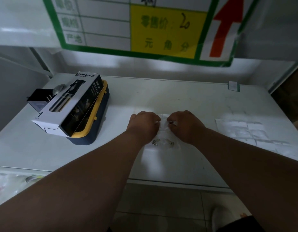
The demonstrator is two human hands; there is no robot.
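A small clear plastic bag (163, 131) lies on the white shelf (178, 97) in front of me. Small metal pieces (162, 142) show through its near end. My left hand (143, 125) and my right hand (185, 125) pinch the bag's far edge from either side, fingers curled, knuckles toward me. A tiny dark piece sits at my right fingertips; what it is cannot be made out.
A spray bottle box (69, 108) lies on a navy and yellow case (93, 126) at the left, with a black holder (39, 97) behind it. Flat clear bags (245, 131) lie at the right. A price sign (145, 27) hangs above.
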